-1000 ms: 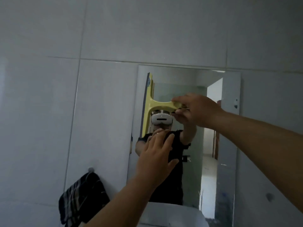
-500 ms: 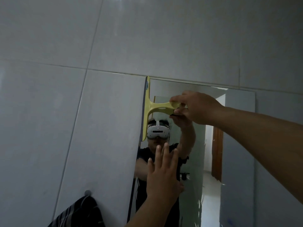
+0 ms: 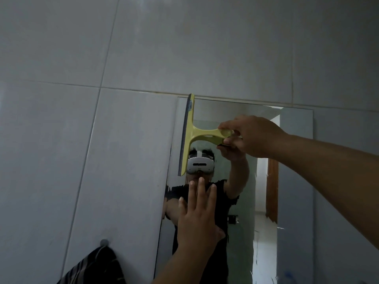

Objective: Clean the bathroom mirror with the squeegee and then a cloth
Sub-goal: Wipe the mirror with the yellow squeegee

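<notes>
Head view: right hand (image 3: 252,136) gripping yellow squeegee (image 3: 189,136), blade upright at top left corner of mirror (image 3: 295,160); left hand (image 3: 198,220) flat, empty, on glass. Squeegee pass apparently barely begun; cloth (image 3: 96,267) hanging unused.

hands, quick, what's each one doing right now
Left hand: open, fingers spread, flat toward the mirror, holding nothing.
Right hand: closed on the squeegee handle, blade upright at the mirror's left edge.
</notes>
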